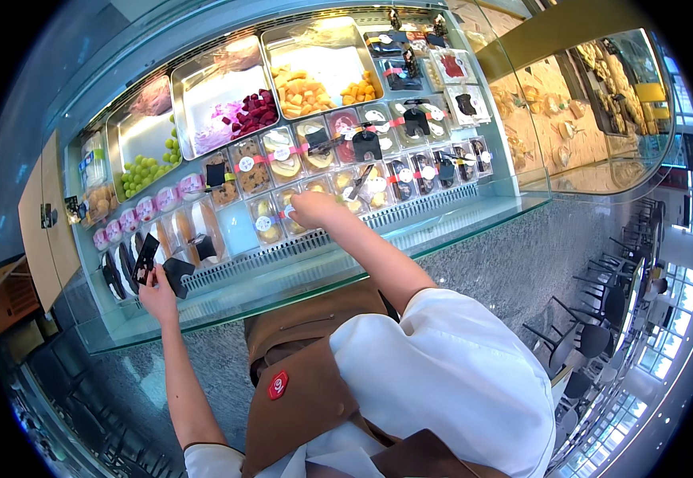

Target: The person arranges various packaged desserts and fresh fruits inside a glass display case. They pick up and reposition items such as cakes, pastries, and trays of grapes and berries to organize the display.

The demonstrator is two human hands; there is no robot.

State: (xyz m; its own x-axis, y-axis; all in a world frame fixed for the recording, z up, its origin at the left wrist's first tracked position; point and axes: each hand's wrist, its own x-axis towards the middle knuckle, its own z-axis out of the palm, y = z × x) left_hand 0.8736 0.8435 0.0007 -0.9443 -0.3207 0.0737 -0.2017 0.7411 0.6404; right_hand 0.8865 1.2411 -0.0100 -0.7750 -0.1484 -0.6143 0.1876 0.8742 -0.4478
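Note:
My left hand [158,294] pinches black tag cards [146,258] over the front left corner of a refrigerated display case [298,257]. Beneath it stand dark and white cream-filled pastries [124,266] in clear packs. My right hand [315,209] reaches over the front glass onto the front row of clear plastic boxes of round pale pastries [267,222]. Its fingers touch or hover at one box; whether they grip it cannot be told. Behind lie boxes of cookies [250,164] and cream rolls [282,153], several with black tags on them.
Metal trays behind hold green grapes [146,173], dark red fruit cubes [256,112] and orange fruit cubes [301,91]. The glass front edge [334,282] runs between my body and the goods. A bread display [549,113] stands at right; black chairs [594,340] are beyond.

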